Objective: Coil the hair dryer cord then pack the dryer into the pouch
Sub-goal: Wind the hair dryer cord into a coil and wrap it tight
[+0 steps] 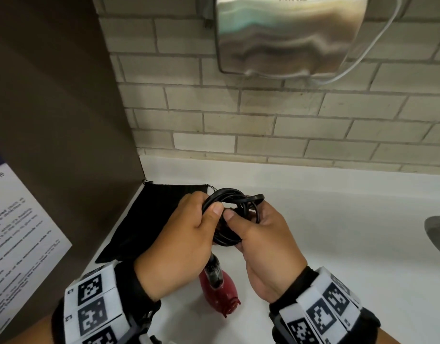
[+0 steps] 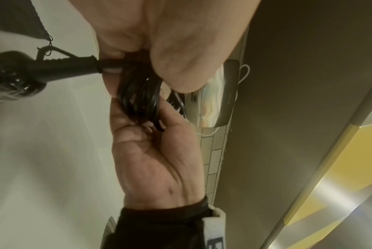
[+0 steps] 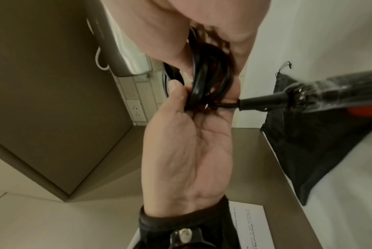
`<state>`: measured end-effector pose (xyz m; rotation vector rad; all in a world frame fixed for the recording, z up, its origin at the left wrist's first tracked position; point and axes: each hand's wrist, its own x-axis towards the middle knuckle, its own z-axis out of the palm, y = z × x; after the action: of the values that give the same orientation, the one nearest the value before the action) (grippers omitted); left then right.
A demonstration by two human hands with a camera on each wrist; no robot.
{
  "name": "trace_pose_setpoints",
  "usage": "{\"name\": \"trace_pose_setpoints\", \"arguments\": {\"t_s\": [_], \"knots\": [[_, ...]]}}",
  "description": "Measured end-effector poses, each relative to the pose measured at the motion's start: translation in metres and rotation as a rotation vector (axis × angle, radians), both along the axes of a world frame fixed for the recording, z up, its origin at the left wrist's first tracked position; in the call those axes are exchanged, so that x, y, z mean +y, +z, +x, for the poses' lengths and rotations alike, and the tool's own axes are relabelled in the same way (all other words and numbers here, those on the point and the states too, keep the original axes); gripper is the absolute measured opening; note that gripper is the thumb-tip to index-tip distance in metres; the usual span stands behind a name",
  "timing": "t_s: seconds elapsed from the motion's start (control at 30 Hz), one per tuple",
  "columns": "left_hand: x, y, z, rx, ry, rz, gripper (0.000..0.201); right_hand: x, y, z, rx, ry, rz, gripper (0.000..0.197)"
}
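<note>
Both hands hold a bundle of coiled black cord (image 1: 232, 207) above the white counter (image 1: 338, 244). My left hand (image 1: 211, 209) grips the left side of the loops with its thumb on top. My right hand (image 1: 243, 214) pinches the right side, fingers curled round the strands. The red hair dryer (image 1: 220, 291) is below the hands, its black handle pointing up to the coil; whether it rests on the counter is unclear. In the wrist views the cord (image 2: 142, 101) (image 3: 208, 80) runs into the dryer handle (image 2: 10, 75) (image 3: 340, 96). The black pouch (image 1: 149, 219) lies flat to the left.
A brown partition (image 1: 52, 95) with a printed notice (image 1: 15, 232) closes the left side. A steel wall hand dryer (image 1: 288, 33) with a white cable hangs on the tiled wall above. A metal fitting (image 1: 437, 232) shows at the right edge.
</note>
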<state>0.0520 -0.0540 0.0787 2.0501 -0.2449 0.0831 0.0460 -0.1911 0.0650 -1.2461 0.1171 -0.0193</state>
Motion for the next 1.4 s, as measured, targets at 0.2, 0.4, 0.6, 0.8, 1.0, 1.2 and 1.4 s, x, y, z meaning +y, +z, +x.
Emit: {"name": "trace_pose_setpoints", "arguments": {"t_s": [0.2,0.4,0.6,0.8,1.0,1.2,1.4], "knots": [[-0.003,0.003,-0.005,0.108,-0.033,-0.168,0.023,0.007,-0.002,-0.001,0.029,-0.053,0.221,0.029],[-0.004,0.001,-0.004,0.062,-0.019,-0.154,0.023,0.012,-0.003,-0.003,0.054,-0.061,0.300,0.024],[0.004,0.001,0.002,-0.071,0.033,0.019,0.022,0.013,-0.004,-0.008,0.061,0.039,0.187,0.019],[0.003,0.004,-0.002,-0.015,-0.001,0.033,0.020,0.017,0.001,-0.006,0.039,-0.026,0.140,0.018],[-0.003,0.005,-0.006,0.035,-0.031,0.053,0.021,0.016,0.009,-0.005,0.095,-0.090,0.159,0.024],[-0.002,0.001,-0.005,0.052,-0.024,0.000,0.023,0.012,0.009,-0.009,0.089,-0.041,0.176,0.020],[0.001,0.002,-0.002,0.047,0.018,-0.006,0.027,-0.002,0.010,-0.010,0.069,0.220,0.250,0.020]]}}
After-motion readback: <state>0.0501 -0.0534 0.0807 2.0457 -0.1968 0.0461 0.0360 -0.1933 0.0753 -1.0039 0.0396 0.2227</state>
